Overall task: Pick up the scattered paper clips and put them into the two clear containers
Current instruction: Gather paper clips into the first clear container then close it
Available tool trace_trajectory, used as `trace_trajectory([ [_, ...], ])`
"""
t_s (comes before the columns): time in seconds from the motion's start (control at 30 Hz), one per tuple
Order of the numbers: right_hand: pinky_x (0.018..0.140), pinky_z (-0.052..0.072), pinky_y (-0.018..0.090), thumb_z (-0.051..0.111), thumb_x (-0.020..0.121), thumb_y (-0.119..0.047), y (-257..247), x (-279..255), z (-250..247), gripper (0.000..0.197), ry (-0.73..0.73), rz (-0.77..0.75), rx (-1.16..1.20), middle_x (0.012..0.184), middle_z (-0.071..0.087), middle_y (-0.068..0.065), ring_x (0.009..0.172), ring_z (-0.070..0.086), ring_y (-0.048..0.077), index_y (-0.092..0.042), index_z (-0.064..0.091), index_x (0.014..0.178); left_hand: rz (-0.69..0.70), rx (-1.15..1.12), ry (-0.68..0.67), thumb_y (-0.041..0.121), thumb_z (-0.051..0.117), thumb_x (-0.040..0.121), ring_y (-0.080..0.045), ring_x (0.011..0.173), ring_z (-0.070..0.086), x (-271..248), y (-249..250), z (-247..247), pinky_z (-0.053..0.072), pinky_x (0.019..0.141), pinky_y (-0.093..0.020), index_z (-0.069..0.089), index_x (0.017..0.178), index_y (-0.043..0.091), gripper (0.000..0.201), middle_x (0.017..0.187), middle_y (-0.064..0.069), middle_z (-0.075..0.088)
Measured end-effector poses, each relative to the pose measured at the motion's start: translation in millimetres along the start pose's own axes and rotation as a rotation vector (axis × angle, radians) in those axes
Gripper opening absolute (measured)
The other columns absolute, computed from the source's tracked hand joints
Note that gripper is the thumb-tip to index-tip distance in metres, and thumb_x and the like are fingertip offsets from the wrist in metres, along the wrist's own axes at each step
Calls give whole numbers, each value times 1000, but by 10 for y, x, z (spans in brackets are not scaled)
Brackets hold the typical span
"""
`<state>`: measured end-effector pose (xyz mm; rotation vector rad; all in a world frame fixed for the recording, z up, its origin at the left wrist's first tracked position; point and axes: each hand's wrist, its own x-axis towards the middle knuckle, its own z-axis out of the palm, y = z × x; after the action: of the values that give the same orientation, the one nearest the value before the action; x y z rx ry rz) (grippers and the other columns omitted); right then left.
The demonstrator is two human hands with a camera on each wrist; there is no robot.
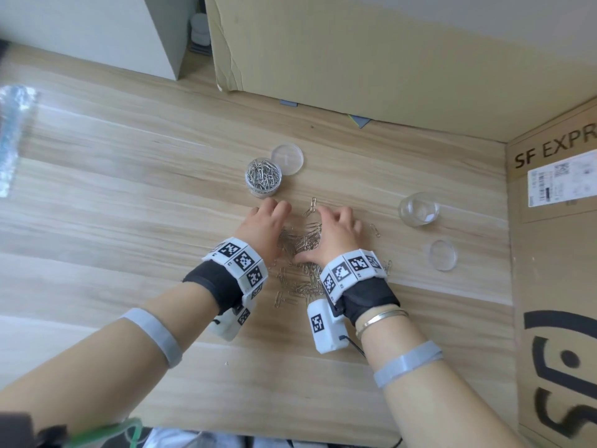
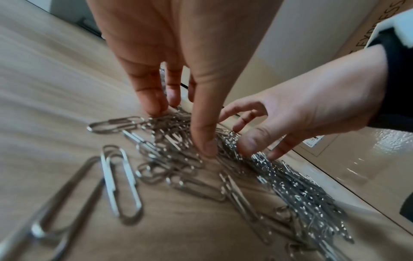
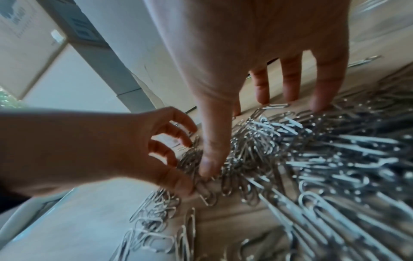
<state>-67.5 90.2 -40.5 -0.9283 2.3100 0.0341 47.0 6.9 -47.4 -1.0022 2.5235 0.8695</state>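
Head view: two hands, left (image 1: 263, 227) and right (image 1: 334, 234), fingers loose, rake one clip pile (image 1: 300, 240).

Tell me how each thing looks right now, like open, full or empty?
Left container: open, full of clips.
Right container: open, empty.
Two lids: off, flat on table.
Paper clips: piled loose on table.
Left hand: fingers spread, touching pile.
Right hand: fingers spread, touching pile.
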Motion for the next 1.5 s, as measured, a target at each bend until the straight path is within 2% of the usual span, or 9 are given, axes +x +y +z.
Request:
trace_trajectory([
  [0.07,97,39,38,86,55,-39,-46,-5,26,94,8,-37,25,130,33,6,116,35,30,-30,36,135,20,-32,24,7,68,75,-32,114,50,35,-1,-14,42,94,-38,39,131,14,64,129,-10,44],
  [0.2,94,44,34,76,71,-13,-115,8,18,59,33,-127,106,126,42,6,113,49,27,-22,51,124,42,-51,27,14,64,80,-33,110,52,88,-5,-30,42,91,-38,50,126,11,48,125,-11,48],
  [0.33,91,41,27,62,79,-4,-177,36,-5,40,36,-196,109,126,52,6,113,54,24,-14,57,118,35,-74,41,12,59,83,-33,107,54,115,-7,-17,43,89,-38,55,119,8,37,117,-13,53],
  [0.73,73,48,28,61,76,-10,-302,75,-102,20,36,-158,159,93,70,4,90,63,24,-19,68,92,-1,-158,-9,13,59,85,-33,104,57,156,-11,-95,45,88,-40,57,116,5,32,113,-16,56],
  [0.97,72,47,24,65,76,-11,-381,111,-332,16,91,-174,246,76,63,-3,74,56,14,-19,70,89,4,-206,135,13,59,85,-31,98,59,164,-17,-322,45,82,-35,62,102,2,20,106,-16,61],
  [1.07,66,38,18,66,75,-11,-450,167,-449,15,132,-183,299,64,56,-11,69,52,10,-19,70,88,9,-228,207,13,60,85,-30,94,58,198,-56,-506,43,77,-32,63,98,3,18,104,-15,61],
  [1.2,71,45,20,67,76,-12,-563,235,-580,14,149,-198,358,81,65,-4,74,54,10,-17,70,88,-22,-229,269,13,60,86,-21,80,48,275,-138,-688,35,71,-26,63,99,2,18,100,-15,59],
  [1.3,73,45,21,68,76,-12,-674,299,-602,13,167,-194,396,89,70,0,75,56,11,-18,70,87,-55,-233,293,9,60,85,-31,88,56,354,-186,-748,39,73,-30,63,100,0,18,102,-19,60],
  [1.5,68,42,17,67,74,-10,-805,423,-614,13,203,-177,437,80,66,-3,72,55,10,-17,70,84,-140,-238,283,13,65,82,-30,94,58,446,-214,-748,44,78,-32,62,102,3,22,107,-16,60],
])
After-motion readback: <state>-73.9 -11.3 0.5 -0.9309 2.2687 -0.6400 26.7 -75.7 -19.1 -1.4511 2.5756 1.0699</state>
